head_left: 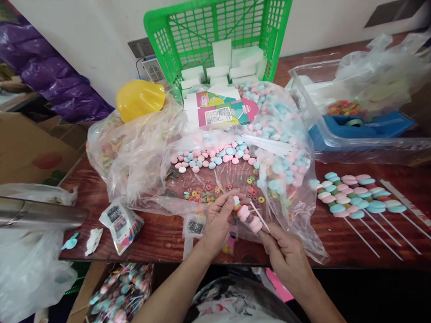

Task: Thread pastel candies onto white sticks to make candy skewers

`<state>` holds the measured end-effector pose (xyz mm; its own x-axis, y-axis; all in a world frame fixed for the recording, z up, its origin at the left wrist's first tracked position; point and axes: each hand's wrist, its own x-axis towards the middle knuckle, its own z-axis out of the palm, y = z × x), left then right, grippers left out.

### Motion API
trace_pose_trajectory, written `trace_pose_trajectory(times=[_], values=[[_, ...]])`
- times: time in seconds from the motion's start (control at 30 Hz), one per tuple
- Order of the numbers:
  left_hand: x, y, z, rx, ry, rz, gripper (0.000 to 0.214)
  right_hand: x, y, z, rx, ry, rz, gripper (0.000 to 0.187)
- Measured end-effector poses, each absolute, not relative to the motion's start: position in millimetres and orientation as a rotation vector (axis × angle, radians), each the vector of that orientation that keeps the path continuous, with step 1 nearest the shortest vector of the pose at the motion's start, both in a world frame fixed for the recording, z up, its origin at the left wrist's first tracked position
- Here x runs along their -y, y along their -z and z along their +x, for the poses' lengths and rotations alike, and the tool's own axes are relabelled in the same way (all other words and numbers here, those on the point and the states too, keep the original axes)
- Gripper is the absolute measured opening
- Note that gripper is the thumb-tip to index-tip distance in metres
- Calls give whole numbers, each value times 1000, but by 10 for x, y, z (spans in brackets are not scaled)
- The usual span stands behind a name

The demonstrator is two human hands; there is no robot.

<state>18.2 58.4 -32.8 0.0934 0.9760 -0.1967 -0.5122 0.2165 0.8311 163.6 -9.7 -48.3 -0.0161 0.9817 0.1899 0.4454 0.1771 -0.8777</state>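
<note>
Between my hands is a candy skewer (243, 213) threaded with pink sweets and small coloured rings. My left hand (218, 223) pinches its upper end between thumb and fingers. The lower end sits at the fingertips of my right hand (285, 249), which is closed round it. A bare white stick (259, 215) also juts up from my right fingers. Just beyond my hands, pink, blue and white oval candies (211, 158) and small ring candies (204, 195) lie loose on a clear plastic sheet. Finished-looking candy skewers (358, 194) rest in a row to the right.
A green crate (217, 15) holding white boxes stands at the back. Clear bags of candy (277, 117) flank the sheet, with a yellow bowl (139, 100) on the left one. A clear tub (359, 142) sits right; a carton of wrapped skewers (117, 297) is below left.
</note>
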Motion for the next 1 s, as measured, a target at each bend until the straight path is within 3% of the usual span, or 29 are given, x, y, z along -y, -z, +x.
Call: trace_pose_trajectory(times=[0.43,0.7,1.0], values=[[-717,211,84,-836,-1183,681,18,190,589,1685,1456,-962,-1349,20],[-730,-22,-245,-826,-834,1386,20,262,573,1732,1174,-1235,-1315,29],[-658,2,39,-832,-987,719,18,341,405,1633,1394,-992,-1242,26]])
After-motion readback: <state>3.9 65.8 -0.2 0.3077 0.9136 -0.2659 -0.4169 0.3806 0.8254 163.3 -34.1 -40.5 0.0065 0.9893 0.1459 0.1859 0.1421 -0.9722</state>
